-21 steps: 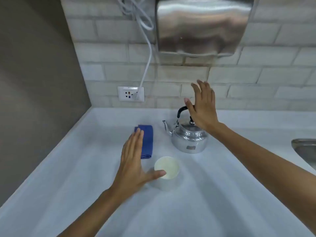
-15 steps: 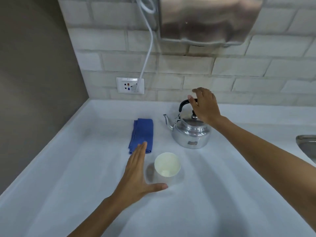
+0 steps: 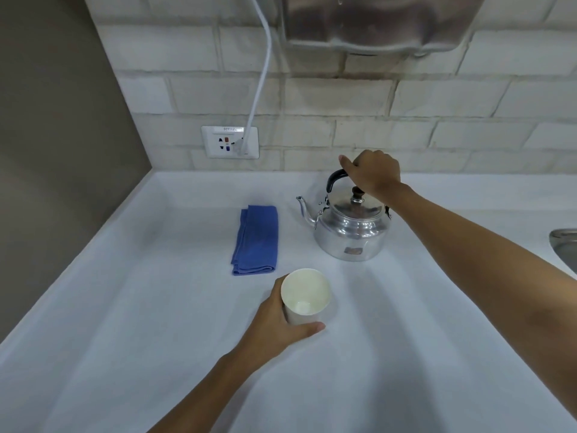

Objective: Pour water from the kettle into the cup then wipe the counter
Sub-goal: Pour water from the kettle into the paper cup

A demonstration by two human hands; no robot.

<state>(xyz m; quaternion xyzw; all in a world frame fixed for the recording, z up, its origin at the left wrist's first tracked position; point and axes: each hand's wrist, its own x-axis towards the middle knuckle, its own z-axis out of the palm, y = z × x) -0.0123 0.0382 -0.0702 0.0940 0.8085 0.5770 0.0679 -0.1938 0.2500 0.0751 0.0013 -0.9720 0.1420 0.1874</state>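
A shiny metal kettle [image 3: 351,234] with a black handle stands on the white counter [image 3: 156,323], spout pointing left. My right hand [image 3: 373,171] is closed around the top of that handle. In front of the kettle stands a white cup [image 3: 306,295], upright and looking empty. My left hand [image 3: 278,326] wraps around the cup's left and near side, thumb in front. A folded blue cloth [image 3: 256,240] lies flat to the left of the kettle, apart from both hands.
A brick wall runs along the back with a wall socket [image 3: 230,142] and a white cable [image 3: 262,76] plugged in. A steel hand dryer [image 3: 381,23] hangs above the kettle. A metal sink edge [image 3: 565,245] shows at the right. A grey wall closes the left side.
My right hand dropped from above the kettle and closed on its handle. My left hand moved right from an open pose beside the cup and wrapped around it.
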